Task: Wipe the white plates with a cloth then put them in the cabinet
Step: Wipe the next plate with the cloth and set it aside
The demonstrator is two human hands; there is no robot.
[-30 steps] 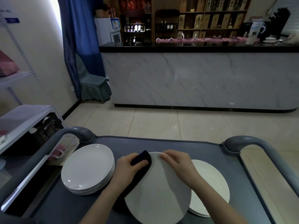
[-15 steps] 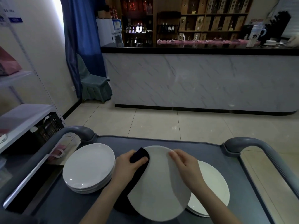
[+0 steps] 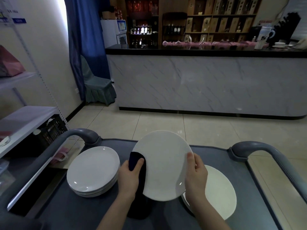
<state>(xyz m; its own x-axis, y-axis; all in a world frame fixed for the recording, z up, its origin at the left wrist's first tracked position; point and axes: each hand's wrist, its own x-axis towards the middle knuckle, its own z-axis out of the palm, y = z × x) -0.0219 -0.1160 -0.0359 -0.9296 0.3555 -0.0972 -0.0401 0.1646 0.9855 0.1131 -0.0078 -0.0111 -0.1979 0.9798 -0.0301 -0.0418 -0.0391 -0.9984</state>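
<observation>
I hold one white plate (image 3: 162, 163) tilted up above the grey cart (image 3: 214, 151). My left hand (image 3: 128, 175) grips a dark blue cloth (image 3: 137, 161) against the plate's left rim, and the cloth hangs down below it. My right hand (image 3: 196, 173) holds the plate's right edge, thumb on its face. A stack of white plates (image 3: 93, 170) sits on the cart to the left. Another stack of white plates (image 3: 219, 191) lies to the right, partly hidden by my right arm.
The cart has grey handles at the far left (image 3: 83, 135) and far right (image 3: 259, 148). A white shelving unit (image 3: 21, 117) with a black crate (image 3: 49, 131) stands on the left. A marble-fronted counter (image 3: 207, 83) crosses the room beyond a tiled floor.
The plate has been lifted and tipped more upright, rising away from the cart. My right hand slid from the plate's top edge to its right rim. The left hand keeps the cloth on the left rim.
</observation>
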